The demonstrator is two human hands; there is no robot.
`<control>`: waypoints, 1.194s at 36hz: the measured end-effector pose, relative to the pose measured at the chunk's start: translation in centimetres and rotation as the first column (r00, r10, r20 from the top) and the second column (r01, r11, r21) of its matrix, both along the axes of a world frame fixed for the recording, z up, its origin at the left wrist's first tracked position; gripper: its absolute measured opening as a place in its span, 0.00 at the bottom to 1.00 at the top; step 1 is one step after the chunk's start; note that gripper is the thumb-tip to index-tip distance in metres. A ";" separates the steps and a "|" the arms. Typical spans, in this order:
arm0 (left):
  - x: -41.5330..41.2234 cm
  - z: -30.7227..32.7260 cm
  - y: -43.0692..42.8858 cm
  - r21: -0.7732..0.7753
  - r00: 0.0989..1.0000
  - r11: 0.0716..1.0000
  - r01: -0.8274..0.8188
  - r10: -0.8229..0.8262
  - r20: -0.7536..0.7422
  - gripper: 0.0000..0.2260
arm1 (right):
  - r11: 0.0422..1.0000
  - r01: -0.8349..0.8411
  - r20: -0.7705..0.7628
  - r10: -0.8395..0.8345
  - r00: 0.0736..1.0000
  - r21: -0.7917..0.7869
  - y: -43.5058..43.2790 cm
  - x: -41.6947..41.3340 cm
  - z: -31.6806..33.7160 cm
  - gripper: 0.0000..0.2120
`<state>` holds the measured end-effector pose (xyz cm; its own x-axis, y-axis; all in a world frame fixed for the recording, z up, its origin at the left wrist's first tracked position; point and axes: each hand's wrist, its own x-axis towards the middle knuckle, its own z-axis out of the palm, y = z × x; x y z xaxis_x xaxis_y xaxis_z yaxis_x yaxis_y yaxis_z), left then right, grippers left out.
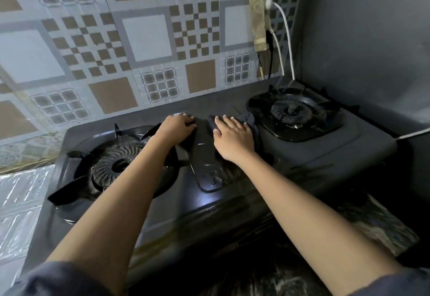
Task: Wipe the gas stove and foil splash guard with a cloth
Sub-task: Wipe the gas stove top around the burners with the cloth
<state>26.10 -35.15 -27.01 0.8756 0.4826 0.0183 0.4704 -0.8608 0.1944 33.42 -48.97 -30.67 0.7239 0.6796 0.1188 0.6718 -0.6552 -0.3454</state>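
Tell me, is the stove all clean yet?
Not yet. The right hand presses the dark cloth on the stove's middle, between the burners, while the left hand steadies the stove there. The front edge looks shiny, maybe wiped. No hand is on the foil splash guard, so that seems left.

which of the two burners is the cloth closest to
The right burner: the dark cloth under the right hand bunches against its edge; the left burner lies farther away.

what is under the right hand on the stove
A dark cloth lies under the right hand, pressed flat on the stove between the burners. The stove surface beneath it is covered.
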 end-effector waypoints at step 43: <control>-1.6 -1.3 -4.8 -0.025 0.995 0.997 0.070 -0.068 0.068 0.14 | 0.997 0.055 -0.064 -0.058 0.996 -0.049 -6.3 0.0 0.5 0.23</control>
